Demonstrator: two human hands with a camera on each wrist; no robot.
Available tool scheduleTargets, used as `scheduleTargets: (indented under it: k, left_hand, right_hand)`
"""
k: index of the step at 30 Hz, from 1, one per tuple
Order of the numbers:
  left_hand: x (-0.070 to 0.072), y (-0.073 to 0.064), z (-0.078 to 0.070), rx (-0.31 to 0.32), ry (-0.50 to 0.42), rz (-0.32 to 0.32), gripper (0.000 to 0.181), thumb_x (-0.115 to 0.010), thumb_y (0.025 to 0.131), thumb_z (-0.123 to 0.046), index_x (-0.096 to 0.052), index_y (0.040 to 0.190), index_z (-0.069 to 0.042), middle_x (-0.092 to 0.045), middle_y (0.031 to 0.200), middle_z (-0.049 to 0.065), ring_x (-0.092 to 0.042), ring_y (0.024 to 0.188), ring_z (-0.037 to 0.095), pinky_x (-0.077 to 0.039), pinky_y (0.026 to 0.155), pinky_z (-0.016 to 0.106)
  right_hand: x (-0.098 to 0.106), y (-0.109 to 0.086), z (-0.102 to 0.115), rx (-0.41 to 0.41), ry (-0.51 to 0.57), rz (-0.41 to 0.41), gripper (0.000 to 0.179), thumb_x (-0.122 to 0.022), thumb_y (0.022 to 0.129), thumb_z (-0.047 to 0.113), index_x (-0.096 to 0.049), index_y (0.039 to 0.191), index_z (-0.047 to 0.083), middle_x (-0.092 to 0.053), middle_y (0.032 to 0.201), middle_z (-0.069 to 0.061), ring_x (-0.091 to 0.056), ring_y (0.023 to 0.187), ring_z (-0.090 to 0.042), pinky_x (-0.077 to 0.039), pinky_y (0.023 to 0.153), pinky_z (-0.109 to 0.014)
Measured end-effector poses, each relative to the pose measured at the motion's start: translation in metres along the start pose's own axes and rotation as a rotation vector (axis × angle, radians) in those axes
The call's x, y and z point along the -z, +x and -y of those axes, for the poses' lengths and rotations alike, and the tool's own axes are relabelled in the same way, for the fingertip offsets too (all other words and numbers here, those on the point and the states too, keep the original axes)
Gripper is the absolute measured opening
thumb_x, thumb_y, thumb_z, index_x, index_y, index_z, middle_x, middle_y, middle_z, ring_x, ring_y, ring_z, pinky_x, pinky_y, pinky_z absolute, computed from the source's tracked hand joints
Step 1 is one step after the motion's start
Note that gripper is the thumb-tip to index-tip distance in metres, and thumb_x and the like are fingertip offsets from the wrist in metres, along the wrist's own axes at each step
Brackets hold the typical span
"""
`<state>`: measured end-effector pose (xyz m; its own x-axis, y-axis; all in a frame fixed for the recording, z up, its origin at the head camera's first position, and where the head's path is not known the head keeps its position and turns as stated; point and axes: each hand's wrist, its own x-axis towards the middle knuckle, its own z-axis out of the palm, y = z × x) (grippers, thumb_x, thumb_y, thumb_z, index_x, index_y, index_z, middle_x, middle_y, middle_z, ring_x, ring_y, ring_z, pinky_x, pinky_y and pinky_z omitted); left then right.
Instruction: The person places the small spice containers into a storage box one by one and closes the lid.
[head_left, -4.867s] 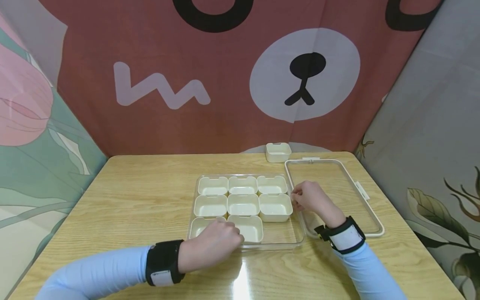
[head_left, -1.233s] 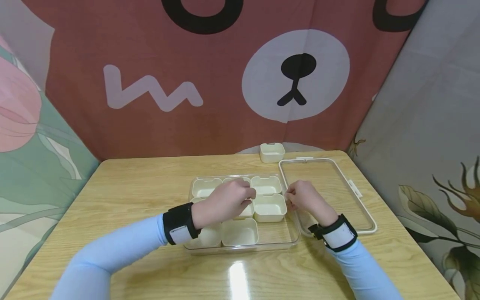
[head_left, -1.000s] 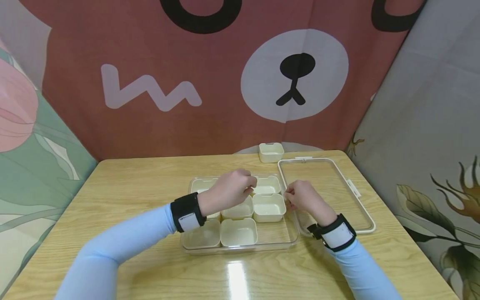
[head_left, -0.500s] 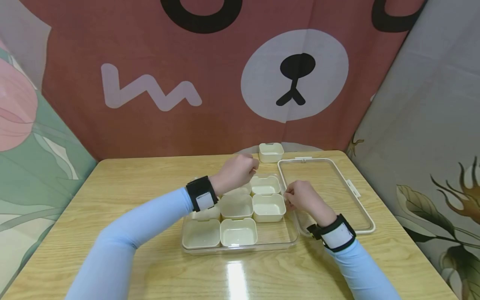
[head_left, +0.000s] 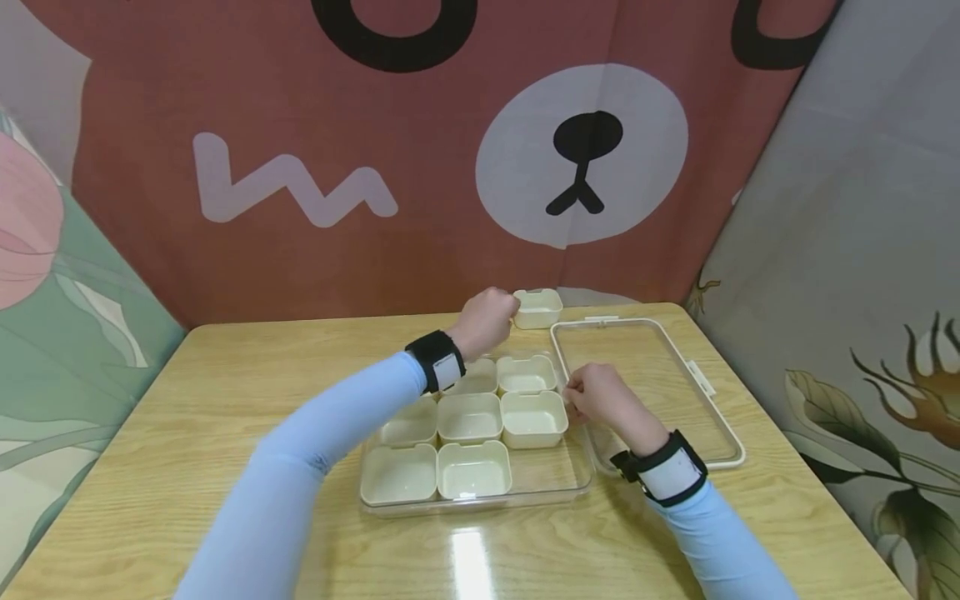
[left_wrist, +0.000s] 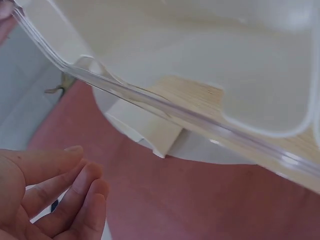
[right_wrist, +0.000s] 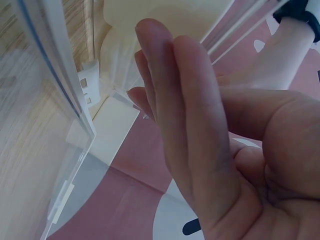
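My left hand (head_left: 486,318) reaches over the clear tray (head_left: 547,493) to the back of the table, beside a lone cream cup (head_left: 538,310). In the left wrist view its loosely bent fingers hold nothing, and a gap separates them from that cup (left_wrist: 147,125). My right hand (head_left: 609,402) stays at the tray's right wall; whether it touches the wall is unclear. The right wrist view shows its fingers (right_wrist: 200,110) fairly straight, with nothing gripped. Several cream cups sit in rows in the tray, among them a front one (head_left: 474,471). My left arm hides part of the back-left ones.
A clear lid with a white rim (head_left: 738,450) lies flat to the right of the tray, partly under my right hand. Printed cloth (head_left: 300,267) hangs behind the wooden table (head_left: 247,375). Bare tray floor shows at the front right corner (head_left: 551,467).
My left hand has moved from the front-left cups, back across the tray, to the lone cup by the table's far edge. My right hand has stayed at the tray's right side.
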<state>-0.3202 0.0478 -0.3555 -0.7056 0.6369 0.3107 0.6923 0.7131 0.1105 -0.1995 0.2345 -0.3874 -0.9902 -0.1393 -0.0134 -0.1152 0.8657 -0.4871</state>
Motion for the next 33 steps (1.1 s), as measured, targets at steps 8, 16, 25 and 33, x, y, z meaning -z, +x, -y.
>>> scheduleTargets:
  k: [8,16,25,33]
  left_hand:
    - [-0.019,0.023,0.004,0.031,0.089,0.023,0.026,-0.052,0.086,0.004,-0.071,0.099,-0.007,-0.068,0.087,0.008,-0.064,0.083,0.021,-0.055,0.069,0.034]
    - [-0.032,0.044,0.004,0.079,0.132,0.082,0.022,-0.055,0.087,0.002,-0.071,0.097,-0.010,-0.068,0.092,0.007,-0.062,0.089,0.019,-0.054,0.075,0.031]
    - [-0.042,0.062,-0.003,0.101,0.178,0.115,0.019,-0.057,0.090,-0.005,-0.071,0.102,-0.011,-0.068,0.098,0.006,-0.062,0.093,0.017,-0.055,0.075,0.030]
    - [-0.051,0.067,-0.004,0.089,0.183,0.136,0.021,-0.055,0.093,-0.004,-0.069,0.106,-0.011,-0.069,0.101,0.005,-0.064,0.094,0.017,-0.055,0.075,0.030]
  right_hand:
    - [0.002,-0.002,-0.001,0.005,-0.022,-0.012,0.013,-0.060,0.085,0.004,-0.070,0.077,0.001,-0.066,0.066,-0.005,-0.059,0.053,-0.010,-0.047,0.050,-0.023]
    - [0.000,-0.003,-0.003,0.024,-0.032,-0.021,0.015,-0.060,0.085,0.004,-0.068,0.072,0.002,-0.063,0.060,-0.002,-0.056,0.051,-0.008,-0.045,0.049,-0.022]
    - [0.001,0.000,-0.003,0.017,-0.049,-0.032,0.014,-0.062,0.085,0.005,-0.070,0.075,0.001,-0.066,0.064,-0.003,-0.058,0.053,-0.009,-0.047,0.051,-0.022]
    - [0.000,0.001,-0.002,0.037,-0.096,-0.044,0.013,-0.062,0.084,0.005,-0.070,0.073,0.003,-0.063,0.062,-0.001,-0.055,0.055,-0.010,-0.045,0.055,-0.023]
